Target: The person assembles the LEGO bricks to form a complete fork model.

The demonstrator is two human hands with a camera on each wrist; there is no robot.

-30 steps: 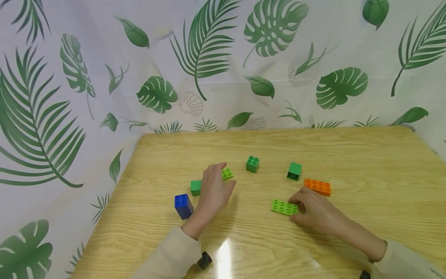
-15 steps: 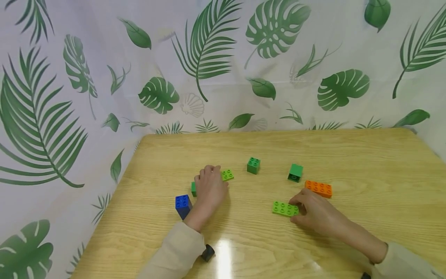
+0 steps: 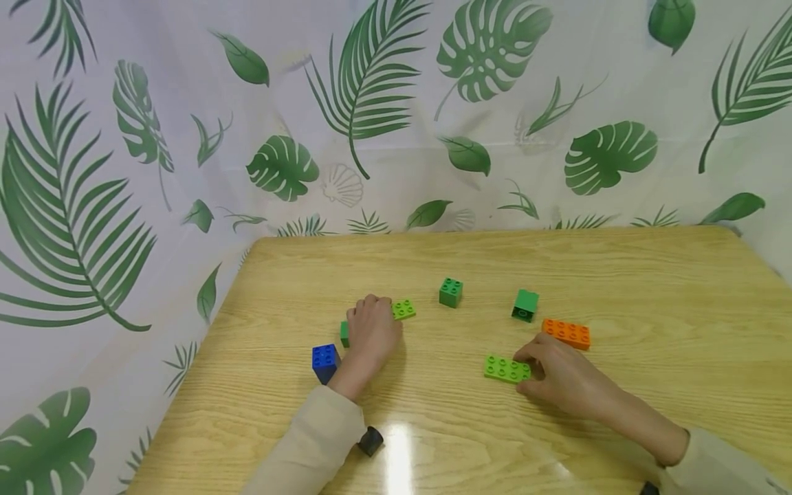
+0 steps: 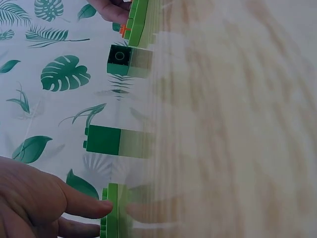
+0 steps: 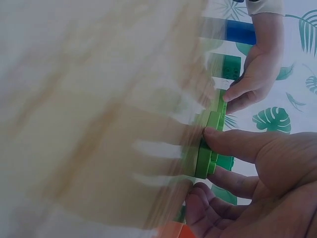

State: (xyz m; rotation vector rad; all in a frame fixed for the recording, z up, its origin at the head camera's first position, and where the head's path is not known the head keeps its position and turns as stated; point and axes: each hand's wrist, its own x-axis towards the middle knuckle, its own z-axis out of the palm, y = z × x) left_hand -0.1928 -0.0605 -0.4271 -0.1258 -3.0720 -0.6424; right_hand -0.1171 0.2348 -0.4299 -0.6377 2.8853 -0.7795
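Blue four-stud toy brick (image 3: 325, 357) stood upright at the far left of the wood-grain table (image 3: 297, 275). Beside it lay a dark-green brick (image 3: 344, 334), mostly covered by the left hand (image 3: 373, 331). Over the preceding second this hand had drawn in its outstretched thumb and settled on the left lime-green plate (image 3: 404, 309); thumb and fingers appeared to pinch it, which suggested that each hand now had its own plate secured. The exposed part of this plate ran rightward, studs up, its right end slightly farther from the front; its left end was hidden. Beyond, to the right, stood a green four-stud brick (image 3: 451, 293). The right lime-green plate (image 3: 504, 369), an eight-stud piece, lay studs up, its long axis left to right, the right end slightly nearer the front. A tipped green brick (image 3: 525, 303) behind it turned its hollow underside frontward. The right hand (image 3: 559, 375), well apart from the left and almost unmoved, pinched the nearby plate's right end between thumb and fingers, and an eight-stud orange brick (image 3: 566, 334) lay just beyond that hand
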